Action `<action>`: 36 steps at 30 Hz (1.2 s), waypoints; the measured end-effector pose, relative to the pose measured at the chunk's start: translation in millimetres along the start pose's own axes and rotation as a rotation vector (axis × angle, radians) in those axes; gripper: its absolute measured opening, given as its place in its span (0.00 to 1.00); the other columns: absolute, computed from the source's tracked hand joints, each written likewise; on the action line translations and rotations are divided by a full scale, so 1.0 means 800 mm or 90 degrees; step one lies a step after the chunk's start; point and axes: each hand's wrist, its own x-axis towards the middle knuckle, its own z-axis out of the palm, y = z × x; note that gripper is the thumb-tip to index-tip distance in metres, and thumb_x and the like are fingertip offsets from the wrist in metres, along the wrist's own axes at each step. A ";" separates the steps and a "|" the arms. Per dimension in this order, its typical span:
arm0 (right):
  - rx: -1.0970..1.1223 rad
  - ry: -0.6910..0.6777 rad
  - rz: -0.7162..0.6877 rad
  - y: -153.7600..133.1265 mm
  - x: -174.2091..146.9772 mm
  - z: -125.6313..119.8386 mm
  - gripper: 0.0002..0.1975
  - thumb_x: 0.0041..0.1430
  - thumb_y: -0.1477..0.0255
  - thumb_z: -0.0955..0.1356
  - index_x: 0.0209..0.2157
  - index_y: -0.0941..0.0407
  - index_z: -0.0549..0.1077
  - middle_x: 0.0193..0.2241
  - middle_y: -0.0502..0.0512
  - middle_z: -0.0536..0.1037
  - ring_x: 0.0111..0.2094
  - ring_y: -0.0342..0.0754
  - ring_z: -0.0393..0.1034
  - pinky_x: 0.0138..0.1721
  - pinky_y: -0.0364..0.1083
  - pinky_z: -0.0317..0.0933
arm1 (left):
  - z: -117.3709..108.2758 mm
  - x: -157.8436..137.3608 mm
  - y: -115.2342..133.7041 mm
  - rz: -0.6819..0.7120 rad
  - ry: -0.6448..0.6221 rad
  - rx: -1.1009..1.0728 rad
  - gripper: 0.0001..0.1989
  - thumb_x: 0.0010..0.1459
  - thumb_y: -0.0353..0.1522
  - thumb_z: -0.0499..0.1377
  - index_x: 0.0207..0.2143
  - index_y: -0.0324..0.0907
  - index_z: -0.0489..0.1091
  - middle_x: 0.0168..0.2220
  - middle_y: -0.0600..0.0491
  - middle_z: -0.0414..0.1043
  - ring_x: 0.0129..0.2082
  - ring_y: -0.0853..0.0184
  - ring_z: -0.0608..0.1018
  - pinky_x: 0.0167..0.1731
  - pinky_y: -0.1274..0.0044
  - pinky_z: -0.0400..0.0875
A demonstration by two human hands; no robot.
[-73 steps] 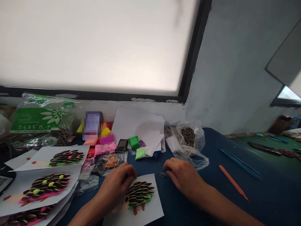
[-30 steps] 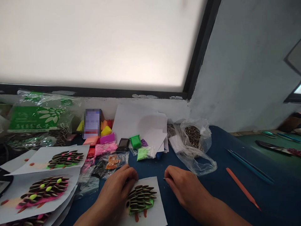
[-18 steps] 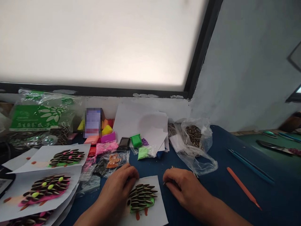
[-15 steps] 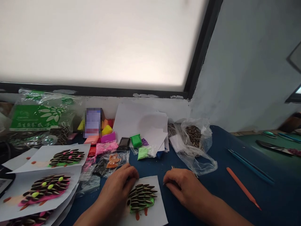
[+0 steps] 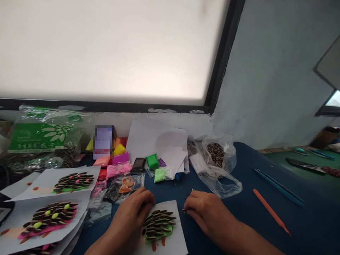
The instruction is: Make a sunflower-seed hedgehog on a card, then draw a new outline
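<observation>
In front of me lies a white paper card (image 5: 176,244) bearing a hedgehog picture (image 5: 159,226): overlapping sunflower seeds on green clay, with brown feet. My left hand (image 5: 132,212) rests on the card's left side, fingers curled together; whatever may be inside them is hidden. Just beyond the card's right edge, my right hand (image 5: 209,212) is closed in a pinch low over the blue table. Something tiny shows at its fingertips, too small to name. A few seed-like bits peek out behind its knuckles.
Finished hedgehog cards (image 5: 50,217) overlap at the left, near a green seed bag (image 5: 34,138). Clay packets (image 5: 126,184) and white sheets (image 5: 154,138) sit at the back. A clear bag of sunflower seeds (image 5: 216,156), blue tweezers (image 5: 278,187) and an orange tool (image 5: 271,210) lie right.
The whole view has shifted slightly. Both hands keep nearly the same pose beside the card, with no visible change in the seeds on it.
</observation>
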 end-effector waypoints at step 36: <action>-0.085 0.221 -0.221 -0.010 -0.009 0.061 0.07 0.53 0.82 0.62 0.25 0.57 0.65 0.23 0.51 0.68 0.22 0.41 0.60 0.22 0.41 0.43 | 0.001 0.000 -0.002 0.009 0.017 -0.013 0.09 0.56 0.30 0.48 0.29 0.44 0.68 0.32 0.53 0.69 0.32 0.64 0.73 0.33 0.75 0.63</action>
